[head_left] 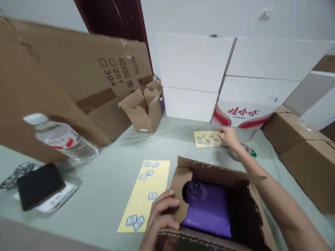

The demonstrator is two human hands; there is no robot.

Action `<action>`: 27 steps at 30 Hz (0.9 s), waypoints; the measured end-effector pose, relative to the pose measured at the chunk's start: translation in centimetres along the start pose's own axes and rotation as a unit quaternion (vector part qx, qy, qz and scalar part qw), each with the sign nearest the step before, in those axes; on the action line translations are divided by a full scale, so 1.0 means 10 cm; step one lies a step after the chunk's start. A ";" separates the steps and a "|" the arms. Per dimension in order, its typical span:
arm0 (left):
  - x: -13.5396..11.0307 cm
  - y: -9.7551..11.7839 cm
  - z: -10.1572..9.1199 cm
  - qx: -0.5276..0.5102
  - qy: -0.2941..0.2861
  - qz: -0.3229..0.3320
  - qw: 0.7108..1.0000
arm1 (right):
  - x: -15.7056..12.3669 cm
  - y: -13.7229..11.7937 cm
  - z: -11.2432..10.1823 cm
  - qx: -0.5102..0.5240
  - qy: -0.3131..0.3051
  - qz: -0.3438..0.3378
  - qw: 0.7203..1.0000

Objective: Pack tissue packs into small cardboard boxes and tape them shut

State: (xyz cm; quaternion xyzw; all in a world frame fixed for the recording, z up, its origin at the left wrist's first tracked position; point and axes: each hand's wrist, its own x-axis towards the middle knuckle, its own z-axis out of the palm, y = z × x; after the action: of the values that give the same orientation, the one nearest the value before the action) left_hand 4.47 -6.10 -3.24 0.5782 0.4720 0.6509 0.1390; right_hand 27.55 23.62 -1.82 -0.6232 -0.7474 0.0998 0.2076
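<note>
Gripping the torn cardboard flap (pixel 179 195) of an open corrugated carton (pixel 217 170), the left hand (pixel 159 218) curls its fingers closely around the flap's edge and has firm hold of it. Inside the carton lies a purple package (pixel 206 212), flat on its broad face, with its long axis running roughly across the opening and a dark round shape near its upper left corner. The right arm reaches over the carton toward the far side of the table. There the right hand (pixel 229 136) sits half-closed at the right edge of a small yellow sheet (pixel 206 138) dotted with blue-edged labels; whether it has hold of a label or of the sheet cannot be told. A roll of clear tape (pixel 235 152) lies just beside that hand. A long yellow strip (pixel 143 197) with scattered labels lies left of the carton, its long axis angled from near the left hand toward the far side of the table. A plastic water bottle (pixel 60 137) lies on its side at left, cap pointing up and left, near a black phone (pixel 40 186) resting on a white box (pixel 59 199).
</note>
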 end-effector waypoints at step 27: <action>0.54 -0.08 -0.13 0.240 -0.336 0.233 0.880 | -2.06 0.34 -0.66 0.172 0.049 -0.137 0.974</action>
State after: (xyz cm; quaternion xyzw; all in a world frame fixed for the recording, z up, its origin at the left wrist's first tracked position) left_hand 1.42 -2.40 -0.34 0.8711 0.3906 0.2976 -0.0094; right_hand 36.23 3.58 -1.16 -0.4738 -0.7862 0.1669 0.3598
